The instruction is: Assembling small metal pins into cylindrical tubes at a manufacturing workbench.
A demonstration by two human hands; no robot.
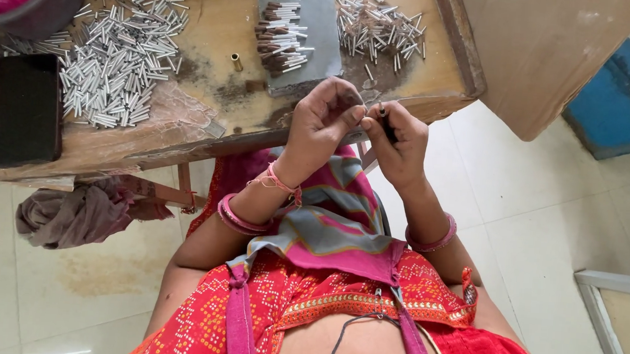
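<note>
Dark thin stick (387, 124) sat pinched in my right hand (399, 142), left hand (326, 119) fingers closed at its tip; kept grip light & aligned.

i see one head view only, looking steeply down, close over my hands and the wooden table's (207, 129) near edge.

My left hand (324, 122) and right hand (399, 142): fingertips pinched together, touching, wrists bent, raised above my lap.
</note>
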